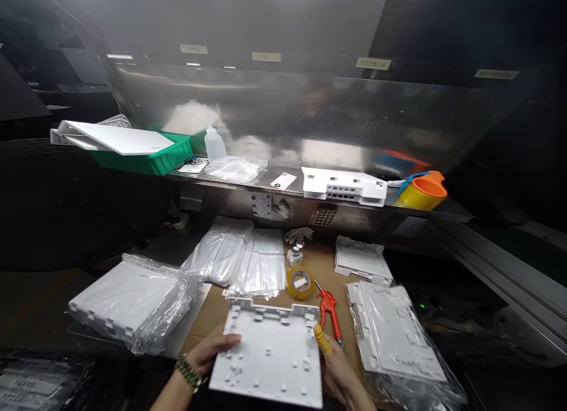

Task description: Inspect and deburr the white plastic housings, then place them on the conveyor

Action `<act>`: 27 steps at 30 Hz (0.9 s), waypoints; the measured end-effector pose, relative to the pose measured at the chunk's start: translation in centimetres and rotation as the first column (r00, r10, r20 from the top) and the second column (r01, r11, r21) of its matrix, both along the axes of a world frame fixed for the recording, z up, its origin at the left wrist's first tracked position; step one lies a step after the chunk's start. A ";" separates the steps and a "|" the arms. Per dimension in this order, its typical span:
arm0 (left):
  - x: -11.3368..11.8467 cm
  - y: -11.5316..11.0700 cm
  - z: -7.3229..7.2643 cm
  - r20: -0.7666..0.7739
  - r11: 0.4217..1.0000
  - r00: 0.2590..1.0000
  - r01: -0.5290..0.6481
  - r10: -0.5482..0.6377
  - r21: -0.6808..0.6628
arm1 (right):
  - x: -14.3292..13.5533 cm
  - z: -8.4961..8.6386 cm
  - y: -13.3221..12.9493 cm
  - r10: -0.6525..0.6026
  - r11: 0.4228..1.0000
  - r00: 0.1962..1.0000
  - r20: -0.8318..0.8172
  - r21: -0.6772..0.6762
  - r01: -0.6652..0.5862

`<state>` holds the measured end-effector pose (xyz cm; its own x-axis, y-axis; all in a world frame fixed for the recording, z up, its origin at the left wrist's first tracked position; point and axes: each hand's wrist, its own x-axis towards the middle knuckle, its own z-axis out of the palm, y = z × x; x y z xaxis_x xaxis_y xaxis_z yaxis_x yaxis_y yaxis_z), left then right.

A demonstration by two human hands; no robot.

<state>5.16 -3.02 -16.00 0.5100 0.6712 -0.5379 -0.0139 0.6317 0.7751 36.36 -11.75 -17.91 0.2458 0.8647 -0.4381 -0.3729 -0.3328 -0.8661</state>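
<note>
A white plastic housing panel (266, 364) is held between my two hands at the near edge of the bench, its ribbed side with small clips and posts facing me. My left hand (211, 351) grips the panel's left edge, thumb over the face; a beaded bracelet circles that wrist. At the right edge, my right hand (339, 369) closes on the panel, its thumb in a yellow finger cover. A red air blow gun (330, 316) lies just beyond my right hand. Past the panel sits a roll of yellowish tape (300, 284) with a small white piece inside.
Clear plastic bags (257, 260) lie behind the panel beside a small dispenser bottle (295, 256). Bagged panels stand left (128, 299) and right (398, 328). The shelf above bears a green bin (168, 157), a squeeze bottle (215, 145), a white housing (343, 186) and yellow-orange tape rolls (420, 192).
</note>
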 end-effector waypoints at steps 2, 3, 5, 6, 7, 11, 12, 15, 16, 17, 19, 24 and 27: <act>2.9 2.7 -1.0 -0.053 0.992 0.996 0.078 -0.073 0.096 | -0.1 0.8 -0.6 -0.018 0.999 0.998 -0.061 -0.031 0.016; 4.1 4.1 -1.6 -0.101 0.983 0.991 0.104 -0.089 0.151 | 0.4 1.3 -0.7 -0.049 0.998 0.993 -0.111 -0.041 0.044; 5.8 6.9 -2.9 -0.240 0.951 0.968 0.142 -0.075 0.274 | 1.9 2.4 -0.9 -0.154 0.988 0.964 -0.215 -0.060 0.145; 6.2 8.2 -3.6 -0.323 0.927 0.945 0.170 -0.057 0.335 | 2.7 3.0 -1.0 -0.214 0.977 0.942 -0.259 -0.067 0.204; 6.5 9.4 -4.3 -0.407 0.895 0.913 0.212 -0.038 0.392 | 3.5 3.8 -1.3 -0.272 0.962 0.918 -0.289 -0.070 0.263; 5.9 12.6 -6.6 -0.666 0.724 0.746 0.458 0.002 0.516 | 5.0 7.3 -2.8 -0.475 0.870 0.829 -0.295 -0.017 0.492; 5.6 13.0 -7.1 -0.707 0.682 0.707 0.516 0.002 0.518 | 5.0 8.1 -3.2 -0.513 0.845 0.808 -0.290 -0.005 0.535; 4.8 14.1 -7.9 -0.781 0.596 0.624 0.633 -0.014 0.495 | 4.5 9.9 -4.0 -0.564 0.807 0.773 -0.289 0.005 0.591; 4.6 14.4 -8.1 -0.793 0.582 0.609 0.653 -0.022 0.485 | 4.3 10.3 -4.2 -0.567 0.805 0.772 -0.287 0.006 0.593; 4.4 14.8 -8.2 -0.801 0.575 0.598 0.666 -0.031 0.475 | 4.2 10.5 -4.4 -0.571 0.802 0.772 -0.279 0.007 0.597; 4.3 15.8 -8.4 -0.809 0.572 0.586 0.681 -0.050 0.457 | 4.1 10.5 -4.8 -0.581 0.797 0.772 -0.258 0.007 0.603; 4.2 18.9 -8.8 -0.802 0.626 0.591 0.660 -0.088 0.417 | 4.0 9.1 -4.8 -0.614 0.785 0.773 -0.157 -0.025 0.619; 4.1 20.6 -9.1 -0.774 0.681 0.614 0.634 -0.155 0.367 | 3.0 7.9 -4.0 -0.637 0.770 0.765 -0.094 -0.046 0.636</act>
<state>9.30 17.58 -25.09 0.4861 0.7630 -0.4260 0.7560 -0.1227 0.6429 39.33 -15.71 -10.05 0.6935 0.5200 -0.4986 -0.5849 0.0021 -0.8111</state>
